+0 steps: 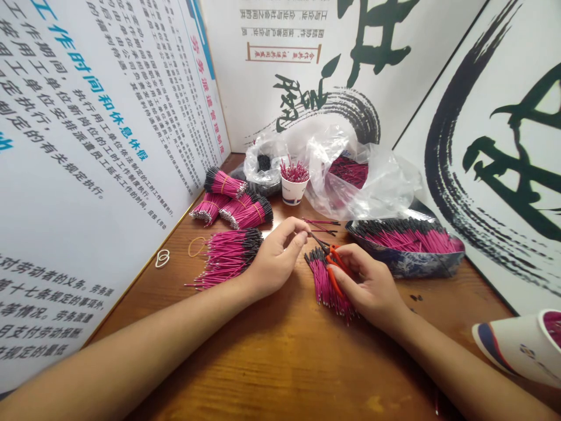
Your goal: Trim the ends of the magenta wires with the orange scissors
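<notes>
My left hand (277, 257) is closed in a pinch; whatever is between thumb and forefinger is too small to make out. My right hand (372, 283) is wrapped round red-handled scissors (335, 263), whose dark blades point at the left fingertips. Under the scissors lies a loose pile of thin pink sticks (323, 283) with black ends. A wider row of these sticks (225, 257) lies beside my left wrist, pale tips to the left. A few single sticks (322, 222) lie just beyond the hands.
Banded bundles (248, 210) stand at the back left. Behind are a paper cup (294, 192) of sticks and plastic bags (381, 187). A patterned tray (421, 266) of sticks is at right, another cup (512, 348) nearer. Rubber bands (162, 258) lie by the left panel.
</notes>
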Available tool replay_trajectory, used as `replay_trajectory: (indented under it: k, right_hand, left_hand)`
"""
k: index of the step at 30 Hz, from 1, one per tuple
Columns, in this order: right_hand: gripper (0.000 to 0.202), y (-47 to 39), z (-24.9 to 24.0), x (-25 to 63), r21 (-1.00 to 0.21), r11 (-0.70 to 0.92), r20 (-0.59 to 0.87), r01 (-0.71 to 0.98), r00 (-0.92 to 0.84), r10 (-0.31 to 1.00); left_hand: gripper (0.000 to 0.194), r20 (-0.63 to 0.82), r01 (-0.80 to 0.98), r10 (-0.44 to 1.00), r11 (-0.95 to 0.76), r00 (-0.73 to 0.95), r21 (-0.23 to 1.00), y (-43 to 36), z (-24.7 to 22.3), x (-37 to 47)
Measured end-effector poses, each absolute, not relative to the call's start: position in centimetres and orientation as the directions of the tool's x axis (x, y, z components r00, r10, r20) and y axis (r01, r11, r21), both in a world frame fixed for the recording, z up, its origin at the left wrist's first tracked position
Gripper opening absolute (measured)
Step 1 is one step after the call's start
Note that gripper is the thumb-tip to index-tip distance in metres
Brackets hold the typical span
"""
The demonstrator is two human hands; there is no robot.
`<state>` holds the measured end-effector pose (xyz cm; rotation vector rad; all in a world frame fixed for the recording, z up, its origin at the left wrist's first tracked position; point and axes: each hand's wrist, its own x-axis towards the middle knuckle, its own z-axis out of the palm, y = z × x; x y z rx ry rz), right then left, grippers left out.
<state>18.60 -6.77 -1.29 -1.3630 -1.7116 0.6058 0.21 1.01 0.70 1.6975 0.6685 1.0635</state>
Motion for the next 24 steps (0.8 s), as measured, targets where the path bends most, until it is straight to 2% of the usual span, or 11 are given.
replay_trajectory:
  k: [24]
  right_hand:
    - [0.009,-6.86,-1.14,18.55,-0.814,0.294,0.304,0.501,-0.065,0.950]
  left_hand:
    - [0.012,0.313,-0.058,0.810,-0.328,0.496,0.943,1.13,0.94,0.16]
